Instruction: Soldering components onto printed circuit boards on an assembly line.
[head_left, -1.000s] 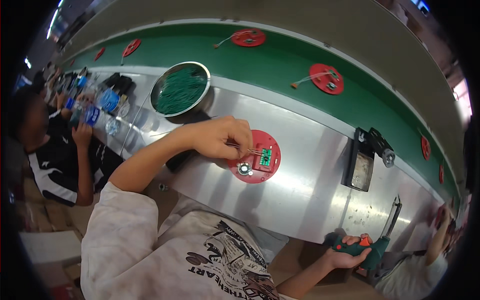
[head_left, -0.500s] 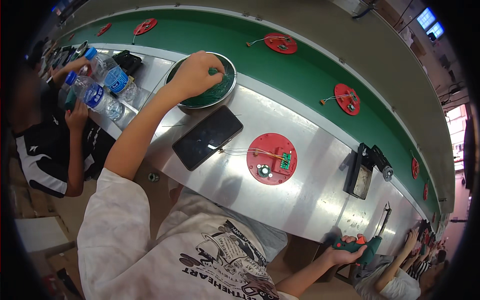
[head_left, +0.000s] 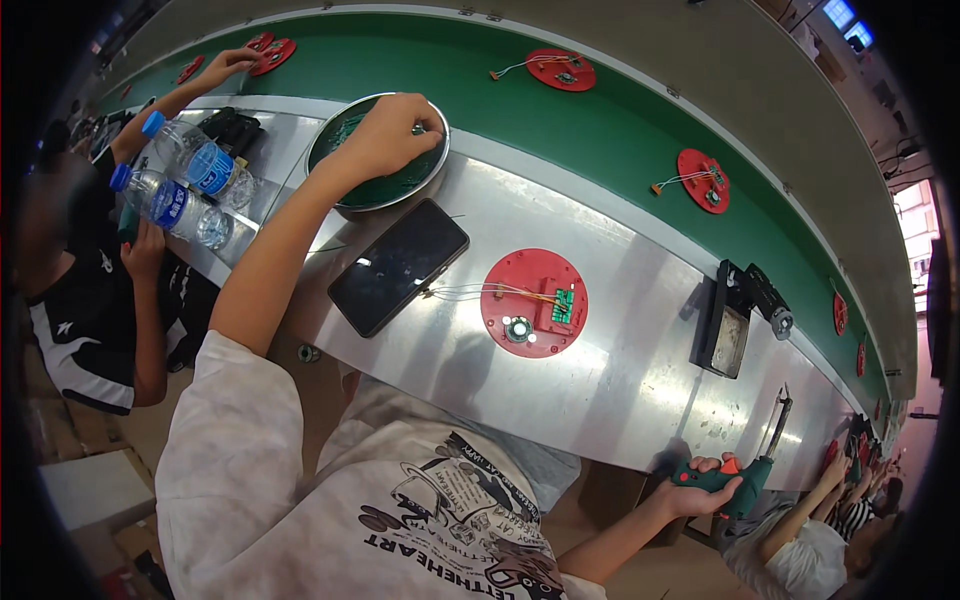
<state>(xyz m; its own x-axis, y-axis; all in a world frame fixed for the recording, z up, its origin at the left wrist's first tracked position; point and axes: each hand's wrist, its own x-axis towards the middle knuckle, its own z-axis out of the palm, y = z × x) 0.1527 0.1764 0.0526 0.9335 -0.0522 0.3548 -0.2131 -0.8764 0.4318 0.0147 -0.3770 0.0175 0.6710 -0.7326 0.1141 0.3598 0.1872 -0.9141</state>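
My left hand [head_left: 388, 138] is over the round metal bowl [head_left: 432, 190], fingers curled together. Thin green strands [head_left: 390, 189] fill the bowl; what the fingertips hold, if anything, is too small to make out. Low on the right, my right hand [head_left: 692, 494] grips a green soldering gun [head_left: 750, 490] with an orange trigger, its metal tip pointing up and away. Between the hands a red round plate [head_left: 508, 275] lies on the metal bench, carrying a green circuit board [head_left: 563, 305], a small round part and loose thin wires. A dark phone [head_left: 400, 268] lies left of it.
A black holder with a metal tray [head_left: 727, 340] stands at the right. Along the far side runs a green belt [head_left: 630, 125] with several red plates. Two water bottles [head_left: 175, 207] stand left, beside a co-worker whose hand [head_left: 235, 62] touches a plate on the belt.
My left hand has shifted a little toward the bowl's right side. The co-worker's arm has stretched to the belt. Plates on the belt have moved slightly right relative to the bench.
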